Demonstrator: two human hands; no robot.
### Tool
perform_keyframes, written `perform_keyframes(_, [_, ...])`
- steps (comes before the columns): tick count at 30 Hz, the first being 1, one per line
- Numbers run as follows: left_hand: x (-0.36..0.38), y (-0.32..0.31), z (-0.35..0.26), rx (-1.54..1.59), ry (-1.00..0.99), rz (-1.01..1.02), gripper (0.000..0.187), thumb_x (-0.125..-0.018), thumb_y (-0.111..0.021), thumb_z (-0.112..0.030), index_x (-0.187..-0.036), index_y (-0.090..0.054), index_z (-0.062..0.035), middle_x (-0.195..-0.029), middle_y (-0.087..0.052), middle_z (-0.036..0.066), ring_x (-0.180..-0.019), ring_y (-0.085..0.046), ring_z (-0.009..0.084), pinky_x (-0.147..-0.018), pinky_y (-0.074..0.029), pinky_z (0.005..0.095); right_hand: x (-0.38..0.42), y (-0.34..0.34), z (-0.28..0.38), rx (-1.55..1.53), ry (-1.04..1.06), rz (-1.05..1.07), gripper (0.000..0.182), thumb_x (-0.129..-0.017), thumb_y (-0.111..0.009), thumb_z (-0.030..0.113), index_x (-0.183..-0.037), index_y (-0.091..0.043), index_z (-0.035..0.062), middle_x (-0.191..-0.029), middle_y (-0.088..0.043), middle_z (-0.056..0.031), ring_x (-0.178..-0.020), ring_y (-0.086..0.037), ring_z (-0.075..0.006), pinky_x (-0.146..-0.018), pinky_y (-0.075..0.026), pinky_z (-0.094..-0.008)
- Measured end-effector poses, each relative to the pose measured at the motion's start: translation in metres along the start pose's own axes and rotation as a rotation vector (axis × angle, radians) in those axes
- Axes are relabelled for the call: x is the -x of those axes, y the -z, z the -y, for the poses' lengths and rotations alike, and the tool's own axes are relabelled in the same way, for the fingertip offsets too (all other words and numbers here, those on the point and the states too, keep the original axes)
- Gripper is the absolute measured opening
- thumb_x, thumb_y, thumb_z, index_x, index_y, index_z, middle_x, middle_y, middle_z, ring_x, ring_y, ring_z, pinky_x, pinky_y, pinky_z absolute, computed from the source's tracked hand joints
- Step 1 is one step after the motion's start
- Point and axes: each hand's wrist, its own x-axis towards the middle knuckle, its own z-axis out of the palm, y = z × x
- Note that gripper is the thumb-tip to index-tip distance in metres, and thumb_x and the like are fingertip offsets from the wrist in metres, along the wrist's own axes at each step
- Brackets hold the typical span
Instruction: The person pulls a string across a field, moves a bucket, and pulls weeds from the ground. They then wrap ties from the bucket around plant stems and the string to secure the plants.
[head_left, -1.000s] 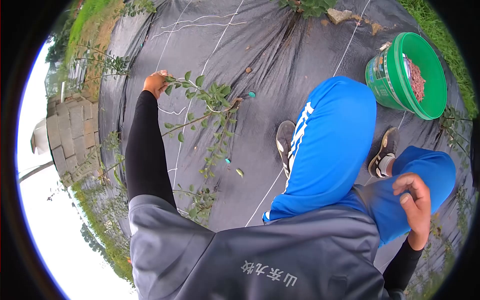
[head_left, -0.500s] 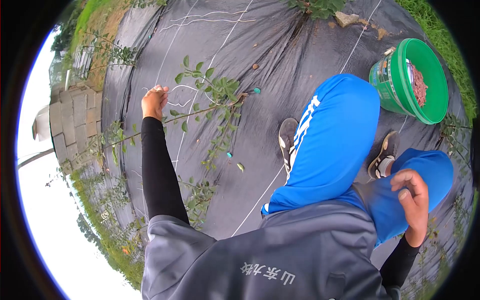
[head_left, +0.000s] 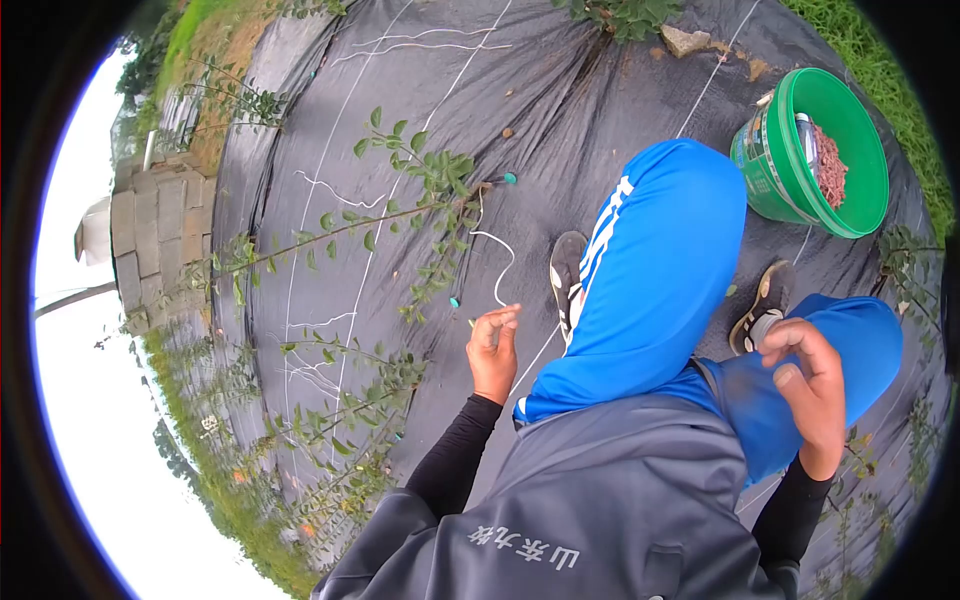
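My left hand [head_left: 493, 352] has its fingertips pinched at the end of a thin white string [head_left: 508, 258]. The string curves up from there to the base of a leafy young plant [head_left: 440, 185], whose thin branches lean left over the black ground sheet [head_left: 450, 90]. My right hand [head_left: 812, 385] is held above my right knee in blue trousers, fingers curled and thumb apart, with nothing visible in it.
A green bucket [head_left: 765, 170] with pinkish pieces and a clear object inside stands at upper right. More white strings [head_left: 340, 190] lie on the sheet. Other leafy plants [head_left: 385, 380] grow at lower left. A stone [head_left: 685, 40] rests at the top, near a block wall [head_left: 165, 230] far left.
My left hand has swung from the far left back toward my knee, drawing the white string to the near side of the plant. My right hand has barely moved.
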Motion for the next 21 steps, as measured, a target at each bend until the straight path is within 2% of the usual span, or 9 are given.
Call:
perform_keyframes(2, [0.038,-0.012,0.037,0.608,0.383,-0.275,0.012,-0.088,-0.054,-0.006,-0.1,-0.054,-0.008,-0.102,-0.064,0.004,-0.093,-0.06,0.0187,-0.089,-0.046,0.033,-0.001,0.0,0.0,0.021,0.03,0.01,0.042,-0.08,-0.064,0.039,-0.092,-0.056,-0.001,-0.085,-0.055,-0.0061,-0.075,-0.051,-0.0136,-0.07,-0.041,-0.0262])
perform_keyframes(3, [0.059,-0.014,0.055,0.604,0.383,-0.281,0.012,-0.088,-0.054,-0.006,-0.1,-0.054,-0.008,-0.102,-0.064,0.004,-0.093,-0.06,0.0187,-0.089,-0.046,0.033,-0.002,0.0,0.0,0.019,0.033,0.016,0.042,-0.08,-0.064,0.039,-0.092,-0.056,-0.001,-0.085,-0.055,-0.0061,-0.075,-0.051,-0.0136,-0.07,-0.041,-0.0262])
perform_keyframes(5, [0.095,-0.019,0.091,0.941,1.05,-0.605,0.027,-0.091,-0.049,-0.009,-0.117,-0.044,-0.0083,-0.118,-0.057,0.002,-0.103,-0.056,0.02,-0.094,-0.044,0.0354,-0.004,0.0,0.0,0.022,0.05,0.055,0.04,-0.079,-0.065,0.036,-0.092,-0.056,-0.0011,-0.085,-0.055,-0.0067,-0.074,-0.051,-0.014,-0.069,-0.041,-0.0263])
perform_keyframes(9, [0.103,-0.022,0.172,1.099,1.254,-0.751,0.041,-0.092,-0.042,-0.011,-0.132,-0.032,-0.0092,-0.131,-0.045,0.003,-0.118,-0.048,0.0195,-0.093,-0.044,0.0346,-0.005,-0.006,0.005,0.063,0.042,0.086,0.039,-0.078,-0.065,0.034,-0.091,-0.056,-0.0011,-0.084,-0.055,-0.0068,-0.074,-0.051,-0.0144,-0.068,-0.041,-0.0266])
perform_keyframes(11, [0.099,-0.006,0.228,1.15,1.265,-0.879,0.042,-0.093,-0.04,-0.012,-0.134,-0.032,-0.0122,-0.13,-0.048,0.003,-0.118,-0.049,0.021,-0.093,-0.044,0.0357,-0.006,-0.006,0.008,0.153,0.056,0.115,0.038,-0.077,-0.065,0.033,-0.091,-0.056,-0.0012,-0.083,-0.056,-0.007,-0.073,-0.052,-0.0147,-0.067,-0.042,-0.0269])
perform_keyframes(15, [0.049,0.075,0.302,0.921,1.3,-0.859,0.037,-0.093,-0.04,-0.015,-0.13,-0.038,-0.0137,-0.127,-0.051,0.004,-0.114,-0.052,0.0205,-0.087,-0.045,0.0347,-0.004,-0.006,0.011,0.194,0.05,0.072,0.037,-0.078,-0.065,0.033,-0.091,-0.057,-0.001,-0.083,-0.056,-0.0071,-0.073,-0.052,-0.0151,-0.067,-0.042,-0.0271])
perform_keyframes(18, [0.003,0.14,0.368,0.918,1.242,-0.787,0.039,-0.095,-0.037,-0.014,-0.134,-0.035,-0.0141,-0.135,-0.045,0.006,-0.121,-0.047,0.025,-0.097,-0.036,0.039,-0.006,-0.012,0.013,0.208,-0.015,0.033,0.036,-0.078,-0.066,0.032,-0.091,-0.057,-0.0008,-0.081,-0.056,-0.0067,-0.072,-0.052,-0.0151,-0.066,-0.042,-0.027])
perform_keyframes(20, [-0.05,0.171,0.359,0.824,1.274,-0.792,0.032,-0.093,-0.041,-0.015,-0.125,-0.043,-0.0129,-0.127,-0.051,0.004,-0.117,-0.05,0.0241,-0.09,-0.041,0.036,-0.011,-0.019,0.016,0.227,-0.077,0.028,0.036,-0.078,-0.066,0.032,-0.091,-0.057,-0.0006,-0.08,-0.056,-0.0062,-0.071,-0.053,-0.0151,-0.065,-0.042,-0.0269])
perform_keyframes(21, [-0.072,0.189,0.384,0.743,1.246,-0.767,0.024,-0.092,-0.043,-0.015,-0.115,-0.05,-0.0138,-0.117,-0.057,0.005,-0.106,-0.058,0.0235,-0.08,-0.046,0.034,-0.012,-0.023,0.017,0.24,-0.089,0.021,0.036,-0.078,-0.066,0.032,-0.091,-0.057,-0.0006,-0.08,-0.056,-0.0062,-0.071,-0.053,-0.0151,-0.065,-0.042,-0.0269])
